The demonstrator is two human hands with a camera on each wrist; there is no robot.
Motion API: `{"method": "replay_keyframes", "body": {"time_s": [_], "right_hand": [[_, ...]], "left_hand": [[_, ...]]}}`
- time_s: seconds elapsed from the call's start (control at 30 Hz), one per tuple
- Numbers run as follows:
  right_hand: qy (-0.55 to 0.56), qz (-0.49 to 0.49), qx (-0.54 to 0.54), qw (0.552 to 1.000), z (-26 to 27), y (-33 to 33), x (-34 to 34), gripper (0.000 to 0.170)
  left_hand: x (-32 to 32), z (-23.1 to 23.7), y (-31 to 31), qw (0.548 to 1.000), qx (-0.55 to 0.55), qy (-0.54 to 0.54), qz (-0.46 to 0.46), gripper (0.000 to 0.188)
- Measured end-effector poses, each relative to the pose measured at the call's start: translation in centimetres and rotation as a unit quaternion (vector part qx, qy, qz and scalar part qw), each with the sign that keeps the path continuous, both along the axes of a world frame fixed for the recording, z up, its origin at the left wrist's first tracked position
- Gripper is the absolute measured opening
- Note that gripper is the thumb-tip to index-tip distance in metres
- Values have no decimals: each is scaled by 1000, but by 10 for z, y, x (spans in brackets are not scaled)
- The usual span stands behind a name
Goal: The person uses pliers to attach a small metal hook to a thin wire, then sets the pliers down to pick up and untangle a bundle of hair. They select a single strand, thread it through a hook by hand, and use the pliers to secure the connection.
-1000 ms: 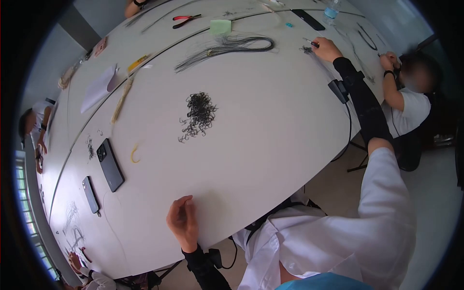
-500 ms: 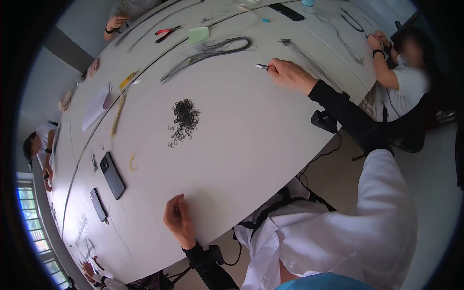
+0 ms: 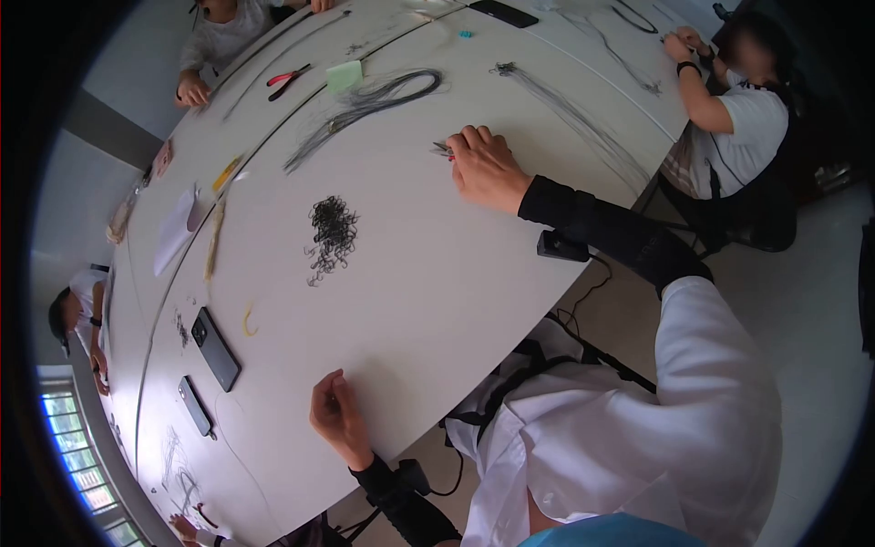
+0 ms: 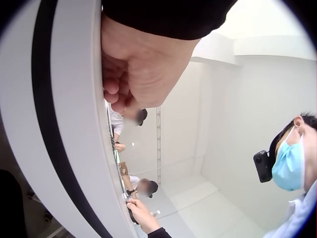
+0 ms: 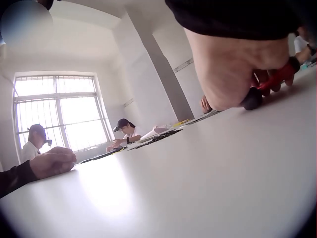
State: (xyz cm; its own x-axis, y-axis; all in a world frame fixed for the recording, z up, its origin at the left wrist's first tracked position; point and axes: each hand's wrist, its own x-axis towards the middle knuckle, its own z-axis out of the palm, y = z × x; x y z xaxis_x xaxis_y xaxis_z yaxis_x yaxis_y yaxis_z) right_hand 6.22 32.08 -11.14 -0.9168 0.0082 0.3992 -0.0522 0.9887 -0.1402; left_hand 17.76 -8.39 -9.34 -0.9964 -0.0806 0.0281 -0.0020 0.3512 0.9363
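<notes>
My right hand is gripping red-handled pliers; my left hand is resting loosely curled, empty; bent pieces are lying heaped mid-table, seemingly done, while looped wires are apparently remaining

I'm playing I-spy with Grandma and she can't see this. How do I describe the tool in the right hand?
Find the big pale table, then the black sleeve stretched across it to the right hand. That hand grips a metal-tipped tool with red-and-black handles. Another red-handled tool lies loose by the green paper; yours is the one being held.
</notes>
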Motion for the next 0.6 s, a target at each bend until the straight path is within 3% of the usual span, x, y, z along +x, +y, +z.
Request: {"method": "replay_keyframes", "body": {"time_s": [0.2,0.33,0.4,0.43,0.6], "right_hand": [[12,14,-30,999,18,6,-4,37],[5,-57,-142,988,45,56,-74,50],[-22,-111,-119,986,42,88,-123,51],[-100,-137,-141,975,56,91,-138,55],[-208,-210,-25,955,32,111,-212,66]], "left_hand": [[0,3,-3,1000,-7,-10,9,15],[-1,4,0,999,14,-25,22,14],[-2,6,0,999,9,-32,30,15],[-2,6,0,999,7,-31,31,15],[-1,7,-1,998,10,-46,48,17]]}}
